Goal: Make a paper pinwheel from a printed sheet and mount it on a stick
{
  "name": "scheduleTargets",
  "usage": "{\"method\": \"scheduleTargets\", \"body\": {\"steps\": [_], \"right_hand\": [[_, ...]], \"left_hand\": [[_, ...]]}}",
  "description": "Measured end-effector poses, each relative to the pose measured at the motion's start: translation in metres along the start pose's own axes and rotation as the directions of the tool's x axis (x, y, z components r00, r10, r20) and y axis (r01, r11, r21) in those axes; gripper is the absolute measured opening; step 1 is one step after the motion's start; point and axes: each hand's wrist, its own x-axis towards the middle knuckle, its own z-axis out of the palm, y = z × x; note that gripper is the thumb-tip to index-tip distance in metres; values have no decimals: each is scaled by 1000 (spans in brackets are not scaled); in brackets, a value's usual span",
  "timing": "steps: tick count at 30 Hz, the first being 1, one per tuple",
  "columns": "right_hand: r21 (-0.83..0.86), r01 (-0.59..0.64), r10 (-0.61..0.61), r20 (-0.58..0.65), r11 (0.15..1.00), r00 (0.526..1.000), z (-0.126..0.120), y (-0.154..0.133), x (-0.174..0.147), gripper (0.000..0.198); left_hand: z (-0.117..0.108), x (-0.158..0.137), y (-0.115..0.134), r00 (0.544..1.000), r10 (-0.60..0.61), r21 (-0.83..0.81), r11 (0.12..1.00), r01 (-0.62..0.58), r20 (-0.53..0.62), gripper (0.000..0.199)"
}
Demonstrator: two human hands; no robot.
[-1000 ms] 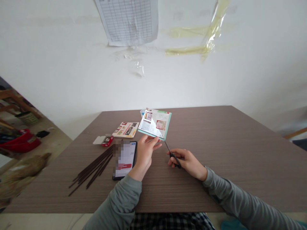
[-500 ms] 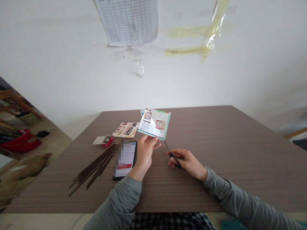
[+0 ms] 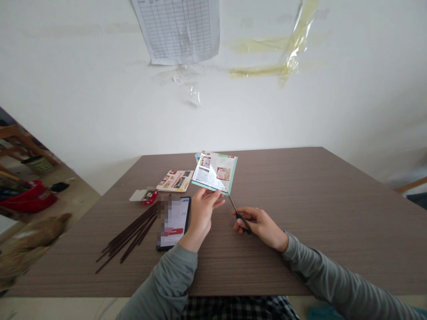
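Note:
My left hand (image 3: 202, 208) grips the lower edge of a printed paper sheet (image 3: 213, 175) with coloured pictures and a pale green border, held tilted above the table. Fingers of my right hand (image 3: 258, 224) are closed round the black handles of a pair of scissors (image 3: 246, 225). The thin blades point up and left, and their tips meet the sheet's lower right corner. Whether the blades have cut into the paper I cannot make out.
On the brown table (image 3: 316, 200), left of my hands, lie a phone (image 3: 175, 222), several dark thin sticks (image 3: 130, 235), a small open red box (image 3: 148, 195) and another printed paper (image 3: 175, 180). Partly behind the sheet stands a bluish clear container (image 3: 198, 157). A white wall (image 3: 100, 89) rises behind.
My hands, the sheet and the scissors stay practically where they were. On the phone screen the number has gone from 21 to 22.

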Motion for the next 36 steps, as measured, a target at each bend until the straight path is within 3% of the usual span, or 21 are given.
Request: {"method": "scheduleTargets", "body": {"steps": [28, 36], "right_hand": [[-16, 11, -10, 15, 1000, 1000, -1, 5, 2, 72], [-25, -8, 8, -16, 1000, 1000, 3, -7, -2, 59]], "left_hand": [[2, -2, 2, 1000, -21, -14, 1000, 21, 0, 57], [1, -1, 2, 1000, -28, -16, 1000, 27, -14, 52]]}}
